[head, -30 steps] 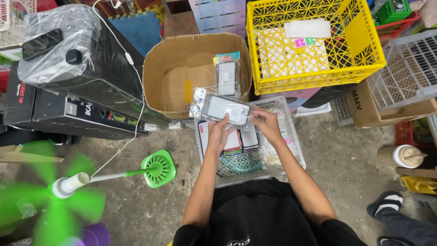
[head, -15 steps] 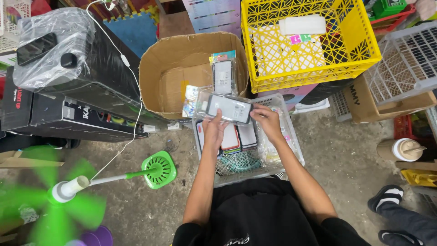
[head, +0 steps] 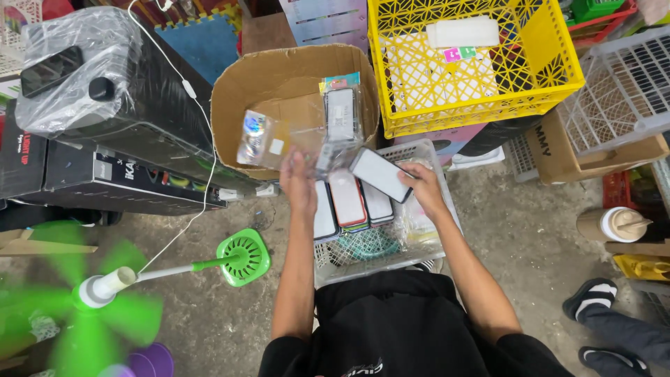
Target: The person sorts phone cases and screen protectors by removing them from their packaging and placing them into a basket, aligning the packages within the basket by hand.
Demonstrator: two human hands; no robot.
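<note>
While the right hand [head: 423, 187] grips a phone case [head: 381, 174] by its right end, fingers clenched on the edge, the case hangs tilted over the far part of a white mesh basket [head: 447, 209] on the floor. The left hand [head: 299, 183] is raised just left of it, fingers pinching a clear plastic sleeve [head: 286, 139] that stretches, blurred, over the near rim of an open cardboard box [head: 241, 84]. Case and sleeve are close but apart. Inside the box another packaged case [head: 343, 112] leans upright against the right wall. In the basket, under the hands, more cases [head: 347, 201] lie in rows. Far right stands a yellow crate [head: 551, 49]; to the left are black boxes [head: 118, 167] and a wrapped black appliance [head: 91, 77]. A green fan [head: 98, 293] spins at the near left, its base [head: 242, 258] on the concrete floor.
</note>
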